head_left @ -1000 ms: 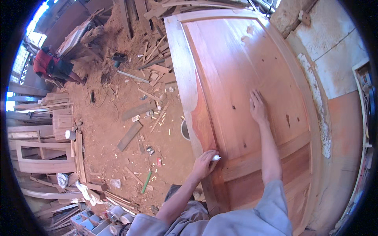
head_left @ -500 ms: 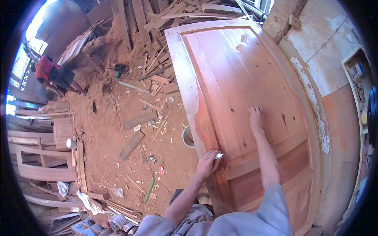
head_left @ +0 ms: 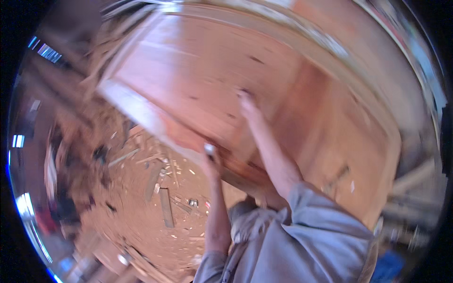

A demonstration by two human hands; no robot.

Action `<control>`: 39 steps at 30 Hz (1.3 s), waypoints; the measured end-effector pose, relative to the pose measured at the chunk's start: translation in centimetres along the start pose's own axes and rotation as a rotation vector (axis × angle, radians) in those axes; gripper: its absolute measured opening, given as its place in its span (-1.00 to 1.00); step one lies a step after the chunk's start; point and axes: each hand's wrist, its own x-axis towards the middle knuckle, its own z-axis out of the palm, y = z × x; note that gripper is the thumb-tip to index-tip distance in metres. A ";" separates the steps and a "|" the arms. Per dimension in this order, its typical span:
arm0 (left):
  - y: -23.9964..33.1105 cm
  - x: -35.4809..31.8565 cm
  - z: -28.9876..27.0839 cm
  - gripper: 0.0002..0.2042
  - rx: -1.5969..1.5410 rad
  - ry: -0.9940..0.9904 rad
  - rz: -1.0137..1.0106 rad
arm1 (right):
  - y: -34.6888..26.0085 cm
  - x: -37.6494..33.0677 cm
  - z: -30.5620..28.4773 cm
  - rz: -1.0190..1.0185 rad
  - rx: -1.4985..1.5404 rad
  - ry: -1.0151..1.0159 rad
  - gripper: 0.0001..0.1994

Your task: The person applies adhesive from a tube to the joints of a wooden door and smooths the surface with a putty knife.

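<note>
A large wooden door (head_left: 207, 61) with a reddish-brown finish lies in front of me, its recessed panel marked with several dark knots. My left hand (head_left: 212, 165) is at the door's left edge, wrapped round a small white tube (head_left: 209, 148) whose pale end sticks up past the fingers. Farther in, my right hand (head_left: 246, 103) reaches onto the panel among the knots. Its fingers are smeared by motion, so whether they hold anything does not show.
Sawdust and wood offcuts (head_left: 166, 207) litter the brown floor left of the door. Timber pieces (head_left: 127, 12) are piled beyond its far end. A pale ledge (head_left: 349, 28) runs along the right side. Blurred red clothing (head_left: 46, 220) shows at far left.
The whole view has swung and blurred, so the door now slants across it and more of its near end shows. My left hand still grips the tube; my right stays on the panel.
</note>
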 end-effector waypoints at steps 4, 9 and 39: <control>-0.6 -1.1 -5.1 -0.55 0.253 0.098 0.061 | -3.0 -18.4 5.3 0.152 0.168 -0.004 -0.85; -1.4 -1.3 -5.6 -0.56 0.132 0.098 0.154 | -12.3 -35.2 -1.9 0.364 0.458 0.170 -0.87; 22.8 -22.8 28.0 -0.70 0.160 -0.521 0.229 | -20.5 -49.5 -37.4 0.098 0.111 0.345 -0.82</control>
